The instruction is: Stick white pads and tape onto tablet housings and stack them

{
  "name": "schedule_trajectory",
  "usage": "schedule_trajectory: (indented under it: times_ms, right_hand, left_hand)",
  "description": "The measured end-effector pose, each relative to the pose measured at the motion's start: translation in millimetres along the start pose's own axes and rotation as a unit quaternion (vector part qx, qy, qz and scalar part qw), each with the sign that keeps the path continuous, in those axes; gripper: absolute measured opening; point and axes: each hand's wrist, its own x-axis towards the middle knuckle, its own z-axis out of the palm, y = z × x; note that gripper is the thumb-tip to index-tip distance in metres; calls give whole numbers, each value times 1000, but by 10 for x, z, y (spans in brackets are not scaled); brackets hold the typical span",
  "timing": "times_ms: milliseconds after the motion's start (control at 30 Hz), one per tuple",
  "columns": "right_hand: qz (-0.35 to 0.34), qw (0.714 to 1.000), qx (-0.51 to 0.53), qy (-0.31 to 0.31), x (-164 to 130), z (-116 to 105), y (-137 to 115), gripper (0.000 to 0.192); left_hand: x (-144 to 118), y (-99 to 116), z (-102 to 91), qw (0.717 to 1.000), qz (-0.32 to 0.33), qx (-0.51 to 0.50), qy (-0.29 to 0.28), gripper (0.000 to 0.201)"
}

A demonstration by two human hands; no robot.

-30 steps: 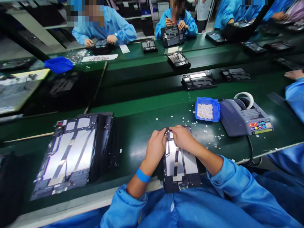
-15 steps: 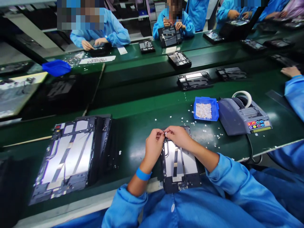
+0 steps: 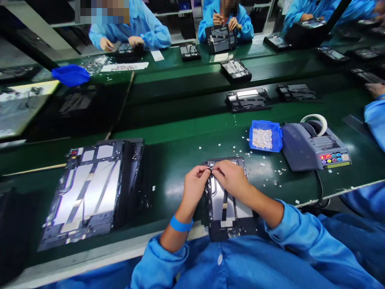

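An opened tablet lies in front of me at the bench's edge, its silvery inside and dark ribbon cables facing up. Over its far end, my left hand pinches with thumb and forefinger close to the upper left corner. My right hand meets it there, fingers closed and tips nearly touching the left ones. Whatever sits between the fingertips is too small to name. A blue band circles my left wrist. Part of the tablet's right side is covered by my right hand and forearm.
Left of me is a stack of opened tablets. A blue bin of small white pieces stands beside a grey tape dispenser; white scraps dot the green bench. More tablets lie farther back, where co-workers sit.
The white bit at my right fingertips no longer shows. Both hands stay at the tablet's upper left corner, fingers slightly shifted. The whole view has moved a little.
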Motion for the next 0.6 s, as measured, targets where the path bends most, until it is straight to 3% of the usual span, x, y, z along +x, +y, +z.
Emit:
schedule_trajectory:
  times_ms: [200, 367, 500, 600]
  right_hand:
    - [17, 999, -18, -36, -34, 8, -33, 12]
    - [-38, 993, -88, -65, -47, -9, 1, 15]
    - [-76, 983, -154, -57, -62, 56, -16, 17]
    - [-74, 983, -163, -39, -8, 31, -1, 16]
  left_hand:
    - [-108, 11, 15, 1000, 14, 19, -1, 19]
    - [-152, 43, -49, 993, 37, 86, -71, 11]
    - [-170, 80, -70, 987, 66, 129, -74, 8]
    - [-144, 87, -62, 989, 39, 106, -94, 7]
